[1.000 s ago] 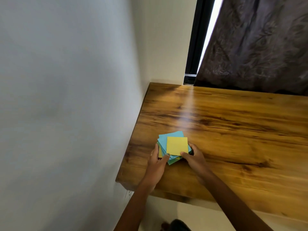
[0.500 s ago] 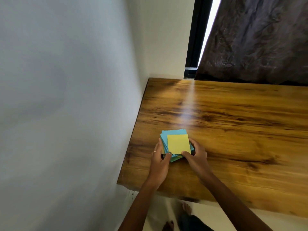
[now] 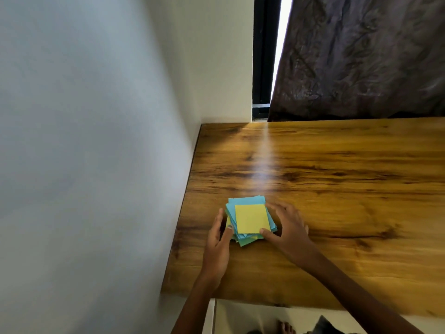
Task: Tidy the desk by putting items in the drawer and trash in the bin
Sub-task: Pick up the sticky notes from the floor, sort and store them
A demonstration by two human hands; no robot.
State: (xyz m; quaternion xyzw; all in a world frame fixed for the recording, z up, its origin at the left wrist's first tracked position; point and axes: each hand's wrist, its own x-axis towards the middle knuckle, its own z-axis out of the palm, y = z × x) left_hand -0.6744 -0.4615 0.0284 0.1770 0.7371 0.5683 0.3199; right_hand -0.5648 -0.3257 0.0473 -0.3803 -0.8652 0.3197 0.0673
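A loose stack of square paper notes [image 3: 250,219], blue and green with a yellow one on top, lies on the wooden desk [image 3: 337,189] near its left edge. My left hand [image 3: 219,239] presses against the stack's left side, thumb at its front left corner. My right hand [image 3: 287,229] cups the right side, thumb on the front edge and fingers curved round the far right corner. The stack rests on the desk between both hands. No drawer or bin is in view.
A white wall [image 3: 96,165] runs close along the desk's left edge. A dark curtain [image 3: 361,56] and a window frame [image 3: 262,56] stand behind the desk. Below the front edge are the floor and a foot [image 3: 285,327].
Both hands stayed on the stack, squaring it; the sheets sit a little more aligned. The camera view shifted slightly, showing more of the desk's front edge.
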